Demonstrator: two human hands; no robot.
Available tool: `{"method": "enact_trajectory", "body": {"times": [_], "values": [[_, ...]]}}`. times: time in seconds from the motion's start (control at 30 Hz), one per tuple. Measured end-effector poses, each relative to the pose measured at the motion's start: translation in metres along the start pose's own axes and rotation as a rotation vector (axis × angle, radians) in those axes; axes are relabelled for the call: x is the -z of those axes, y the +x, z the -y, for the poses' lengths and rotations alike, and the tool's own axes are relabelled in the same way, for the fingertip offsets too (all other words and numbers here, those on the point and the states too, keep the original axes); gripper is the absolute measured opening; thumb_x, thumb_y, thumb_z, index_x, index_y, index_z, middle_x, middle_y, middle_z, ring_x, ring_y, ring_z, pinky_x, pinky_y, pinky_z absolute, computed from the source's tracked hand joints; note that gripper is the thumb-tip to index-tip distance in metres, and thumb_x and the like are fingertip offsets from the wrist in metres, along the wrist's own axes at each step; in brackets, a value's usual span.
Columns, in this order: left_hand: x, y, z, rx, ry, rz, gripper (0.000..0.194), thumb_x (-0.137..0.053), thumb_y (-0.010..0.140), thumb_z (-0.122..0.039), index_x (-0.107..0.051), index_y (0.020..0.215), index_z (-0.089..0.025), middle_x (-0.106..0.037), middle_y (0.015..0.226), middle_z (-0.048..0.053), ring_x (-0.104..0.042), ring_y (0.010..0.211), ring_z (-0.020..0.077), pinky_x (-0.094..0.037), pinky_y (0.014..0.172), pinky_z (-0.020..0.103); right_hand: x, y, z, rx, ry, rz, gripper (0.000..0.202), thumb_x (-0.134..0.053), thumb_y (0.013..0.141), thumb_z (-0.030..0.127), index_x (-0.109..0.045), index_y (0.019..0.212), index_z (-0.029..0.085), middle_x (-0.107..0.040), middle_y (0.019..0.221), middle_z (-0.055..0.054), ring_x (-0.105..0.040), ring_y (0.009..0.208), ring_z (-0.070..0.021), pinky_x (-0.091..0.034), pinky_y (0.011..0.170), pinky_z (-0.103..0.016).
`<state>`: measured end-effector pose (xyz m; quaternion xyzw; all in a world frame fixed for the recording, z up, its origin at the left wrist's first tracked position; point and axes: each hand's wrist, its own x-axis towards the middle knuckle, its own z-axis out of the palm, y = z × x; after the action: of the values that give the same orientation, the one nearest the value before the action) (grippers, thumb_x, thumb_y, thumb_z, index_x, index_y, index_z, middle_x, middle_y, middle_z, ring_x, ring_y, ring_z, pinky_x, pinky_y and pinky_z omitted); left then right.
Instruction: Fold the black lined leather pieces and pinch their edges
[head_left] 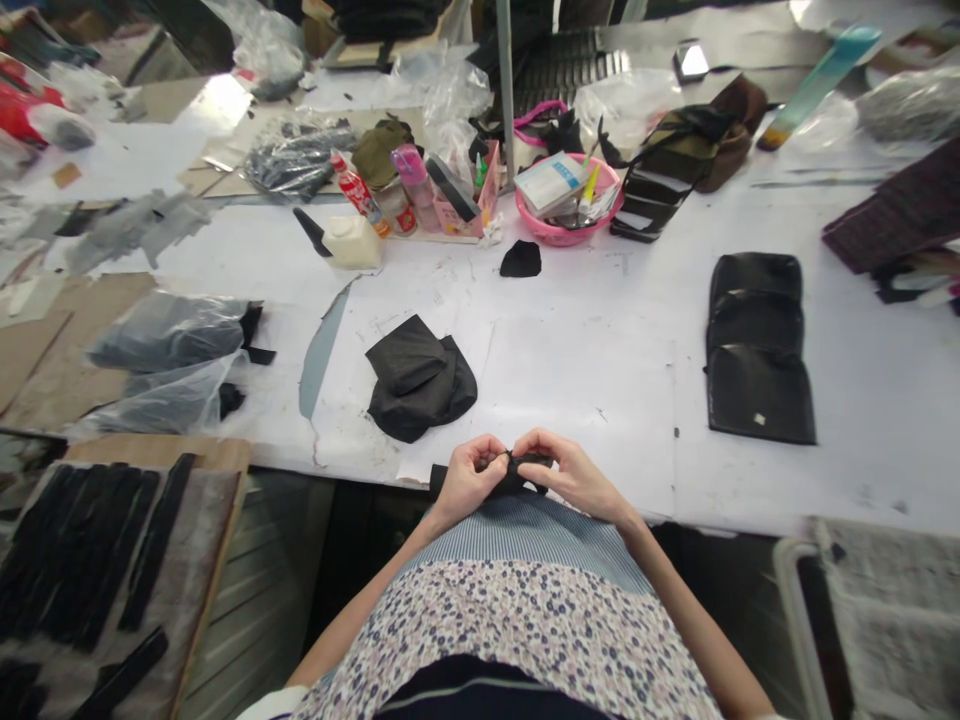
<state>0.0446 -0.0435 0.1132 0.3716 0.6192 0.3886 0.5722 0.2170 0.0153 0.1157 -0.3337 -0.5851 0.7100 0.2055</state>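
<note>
My left hand (474, 472) and my right hand (568, 466) meet at the table's front edge, close to the apron. Both pinch a small black piece of fabric (517, 478) between thumb and fingers. Its exact form is partly hidden by my fingers and lost against other dark material. Just beyond, to the left, lies a crumpled pile of black fabric (420, 380). A flat black panel with three rounded sections (759, 350) rests on the right side of the table. One small black scrap (520, 259) sits farther back.
Across the back stand a pink basket (562, 236) with a box in it, a red bottle (356, 190) and a cream container (352, 243). Plastic-bagged pieces (172, 330) lie at left. Black strips (71, 550) cover a board at lower left. A metal pole (505, 90) rises behind.
</note>
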Motion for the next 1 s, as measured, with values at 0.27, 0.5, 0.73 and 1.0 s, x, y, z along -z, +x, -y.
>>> {"method": "enact_trajectory", "body": {"times": [0.27,0.5,0.73,1.0], "values": [[0.002,0.004,0.003,-0.014,-0.010,0.011,0.020,-0.058,0.077,-0.033,-0.055,0.069,-0.015,-0.046,0.057,-0.004,-0.038,0.050,0.0075,-0.029,0.047,0.019,-0.008,0.000,0.003,0.095,-0.140,-0.103,0.011,-0.066,0.081,0.026,-0.057,0.080,0.019,-0.059,0.087,-0.002,-0.054,0.082,-0.0159,-0.044,0.076,-0.030],[0.005,0.003,0.008,-0.019,-0.047,0.071,0.019,-0.059,0.079,-0.033,-0.058,0.073,-0.014,-0.050,0.061,-0.003,-0.042,0.056,0.0084,-0.033,0.052,0.019,-0.004,0.000,-0.001,0.011,0.064,-0.084,0.016,-0.062,0.084,0.032,-0.055,0.081,0.018,-0.056,0.085,-0.001,-0.051,0.073,-0.0129,-0.042,0.063,-0.025],[0.006,0.003,0.014,0.046,-0.159,0.124,0.028,-0.069,0.075,-0.040,-0.060,0.078,-0.014,-0.054,0.065,-0.002,-0.046,0.056,0.0077,-0.034,0.053,0.018,-0.004,0.001,-0.004,0.008,0.078,-0.106,0.020,-0.060,0.085,0.036,-0.054,0.082,0.018,-0.057,0.084,-0.002,-0.053,0.076,-0.0140,-0.045,0.068,-0.027],[0.011,0.005,-0.004,0.076,-0.141,0.216,0.030,-0.069,0.076,-0.042,-0.057,0.077,-0.014,-0.052,0.067,-0.003,-0.044,0.056,0.0072,-0.032,0.052,0.018,-0.007,0.002,-0.007,0.021,-0.006,-0.132,0.016,-0.057,0.088,0.033,-0.053,0.082,0.018,-0.054,0.077,0.000,-0.051,0.071,-0.0134,-0.043,0.063,-0.025]]}}
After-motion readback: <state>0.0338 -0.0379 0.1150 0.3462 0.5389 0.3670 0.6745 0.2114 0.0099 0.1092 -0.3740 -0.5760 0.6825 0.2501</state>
